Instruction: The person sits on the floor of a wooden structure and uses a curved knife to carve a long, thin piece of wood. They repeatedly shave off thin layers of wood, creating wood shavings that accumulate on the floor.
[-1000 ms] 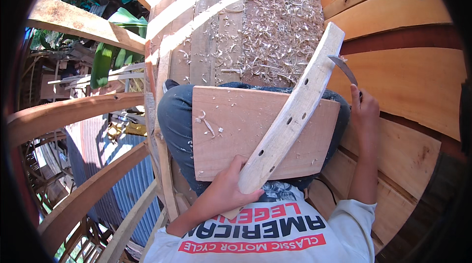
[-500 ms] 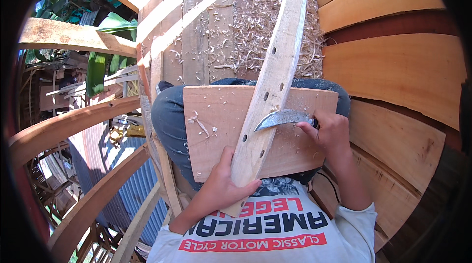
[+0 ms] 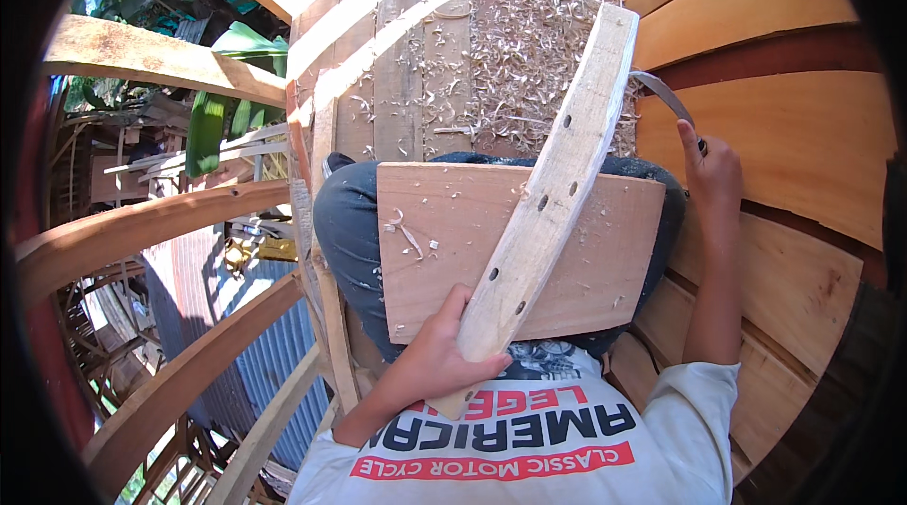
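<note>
My left hand [image 3: 444, 354] is closed around the near end of a long pale wooden piece [image 3: 557, 193] with several dark oval holes along it. The piece slants up and away to the right, over a flat brown board [image 3: 444, 250] that lies across my lap. In my right hand [image 3: 713, 174] is a knife by its dark handle, out to the right. Its curved blade [image 3: 669, 94] reaches left to the right edge of the wooden piece, near the far end. I cannot tell whether the blade touches the wood there.
Curled wood shavings [image 3: 529, 61] cover much of the plank floor [image 3: 402, 61] ahead. A plank wall [image 3: 775, 136] rises close on my right. Open timber rails [image 3: 161, 222] stand on my left, with corrugated sheets [image 3: 255, 335] beyond them. Some shavings lie on the lap board.
My right hand has moved the knife away and to the right, from above the middle of the wooden piece to beside its far end. The view has shifted slightly.
</note>
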`<state>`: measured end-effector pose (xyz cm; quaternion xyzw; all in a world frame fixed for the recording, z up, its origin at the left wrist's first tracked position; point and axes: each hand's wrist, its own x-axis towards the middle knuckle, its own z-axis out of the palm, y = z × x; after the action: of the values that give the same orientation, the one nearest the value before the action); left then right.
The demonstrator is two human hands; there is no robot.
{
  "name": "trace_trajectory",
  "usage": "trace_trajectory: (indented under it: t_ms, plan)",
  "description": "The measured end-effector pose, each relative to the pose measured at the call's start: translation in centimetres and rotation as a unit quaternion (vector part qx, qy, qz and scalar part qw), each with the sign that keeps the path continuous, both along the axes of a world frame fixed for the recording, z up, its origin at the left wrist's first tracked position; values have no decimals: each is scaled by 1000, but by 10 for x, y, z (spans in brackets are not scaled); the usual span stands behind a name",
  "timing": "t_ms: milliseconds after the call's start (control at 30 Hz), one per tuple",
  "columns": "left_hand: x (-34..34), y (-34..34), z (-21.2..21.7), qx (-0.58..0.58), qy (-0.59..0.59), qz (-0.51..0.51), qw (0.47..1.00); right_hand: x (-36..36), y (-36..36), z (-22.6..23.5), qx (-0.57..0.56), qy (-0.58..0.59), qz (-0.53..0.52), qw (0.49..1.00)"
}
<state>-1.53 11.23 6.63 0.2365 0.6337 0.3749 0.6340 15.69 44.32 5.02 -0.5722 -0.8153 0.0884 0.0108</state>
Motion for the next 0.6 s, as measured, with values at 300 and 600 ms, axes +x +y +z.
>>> trace_trajectory:
  t_ms: [300,600]
  plan:
    - [3,6,-4,39,-34,42,998,-21,-131,5,-419,451,-9,788]
    - [-13,26,49,202,328,-6,923,-46,-141,12,-502,610,-111,602]
